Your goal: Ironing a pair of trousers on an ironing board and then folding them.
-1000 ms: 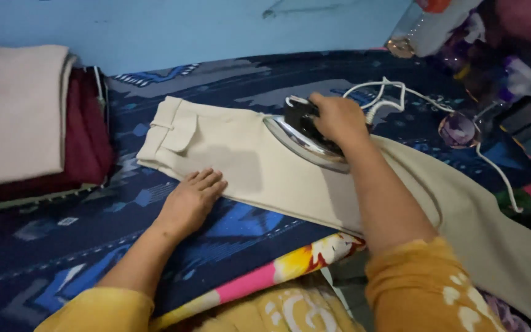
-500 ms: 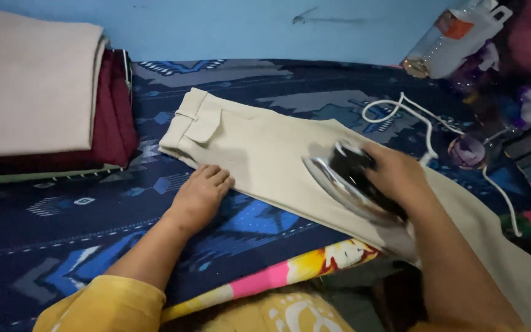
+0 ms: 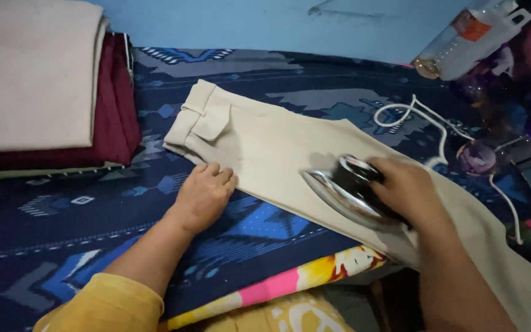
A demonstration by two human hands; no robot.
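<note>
A dark blue blanket (image 3: 81,233) with a geometric pattern in lighter blue and grey covers the whole work surface, which runs up to a plain pale blue wall (image 3: 247,24). Beige trousers (image 3: 265,147) lie flat across it, waistband and pocket flap toward the far left, the leg running off to the near right. The right hand (image 3: 410,190) is closed around the black handle of an iron (image 3: 345,193), whose shiny soleplate sits on the trouser leg. The left hand (image 3: 204,193) lies palm down, fingers loosely together, on the blanket at the near edge of the trousers, touching the cloth. A white cord (image 3: 425,120) loops over the blanket beyond the iron. At the far left stands a stack of folded cloth (image 3: 38,74), cream on top of maroon. A clear plastic bottle (image 3: 468,37) lies tilted at the far right. A bright pink and yellow fabric (image 3: 302,280) shows under the blanket's near edge.
</note>
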